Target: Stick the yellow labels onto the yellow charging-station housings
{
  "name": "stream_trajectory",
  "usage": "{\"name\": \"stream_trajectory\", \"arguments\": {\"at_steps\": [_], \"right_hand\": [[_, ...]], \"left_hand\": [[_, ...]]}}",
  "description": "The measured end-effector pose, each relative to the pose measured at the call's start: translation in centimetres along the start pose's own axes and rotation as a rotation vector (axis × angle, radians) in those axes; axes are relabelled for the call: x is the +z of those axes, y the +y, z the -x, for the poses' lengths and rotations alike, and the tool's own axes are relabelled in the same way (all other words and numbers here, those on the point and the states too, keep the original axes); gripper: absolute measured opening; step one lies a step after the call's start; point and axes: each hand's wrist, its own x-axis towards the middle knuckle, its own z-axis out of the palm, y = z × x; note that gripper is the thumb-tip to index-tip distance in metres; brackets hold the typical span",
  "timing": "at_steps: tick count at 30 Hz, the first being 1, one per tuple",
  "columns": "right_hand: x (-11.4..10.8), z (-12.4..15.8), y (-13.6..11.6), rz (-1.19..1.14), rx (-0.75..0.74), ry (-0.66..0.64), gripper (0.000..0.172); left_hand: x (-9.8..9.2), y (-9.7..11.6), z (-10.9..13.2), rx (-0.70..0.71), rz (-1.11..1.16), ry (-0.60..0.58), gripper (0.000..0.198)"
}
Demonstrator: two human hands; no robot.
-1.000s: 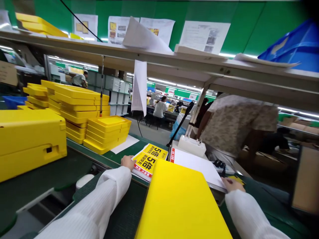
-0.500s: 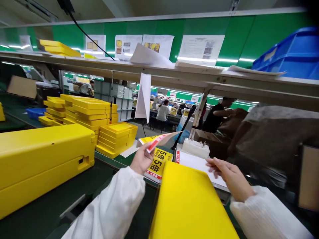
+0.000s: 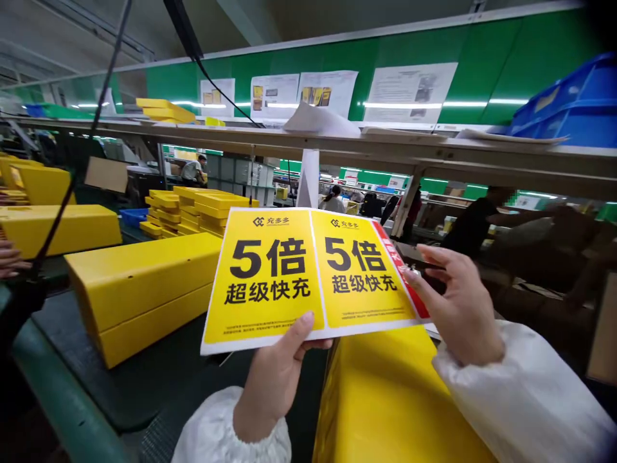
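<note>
A yellow sticker sheet (image 3: 315,276) with black lettering, two panels and a red strip down its right side is tilted up in front of me. My left hand (image 3: 272,379) grips its lower edge, thumb on the printed face and fingers behind. At the right end, my right hand (image 3: 460,305) has its thumb at the red strip; a gap shows between thumb and forefinger. Below the sheet stands a long yellow casing (image 3: 390,399), its far end hidden by the sheet.
Another yellow casing (image 3: 144,289) lies on the dark belt (image 3: 159,360) at left. Beyond it are stacked yellow trays (image 3: 193,209). A shelf (image 3: 231,136) crosses above, with a blue bin (image 3: 573,106) at right. Other people stand or sit behind.
My left hand has brought the sheet nearer and turned its printed face toward me. My right hand has come up to the sheet's right edge. The view has swung left.
</note>
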Motion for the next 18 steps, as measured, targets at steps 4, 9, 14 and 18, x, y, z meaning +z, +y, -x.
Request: {"name": "stream_trajectory", "arguments": {"at_steps": [4,9,14,18], "right_hand": [[1.6,3.6,-5.0,0.028,-0.449,-0.230,0.010],[3.0,6.2,-7.9,-0.129,-0.355,-0.399,0.012],[3.1,6.5,-8.4,-0.207,-0.306,-0.377,0.013],[3.1,6.5,-8.6,-0.183,-0.323,-0.387,0.013]], "left_hand": [[0.6,-0.2,2.2,0.121,-0.032,0.075,0.062],[-0.4,-0.3,3.0,0.146,-0.212,0.098,0.055],[-0.7,0.3,3.5,0.253,-0.426,0.125,0.049],[-0.8,0.5,3.7,0.279,-0.587,0.109,0.035]]}}
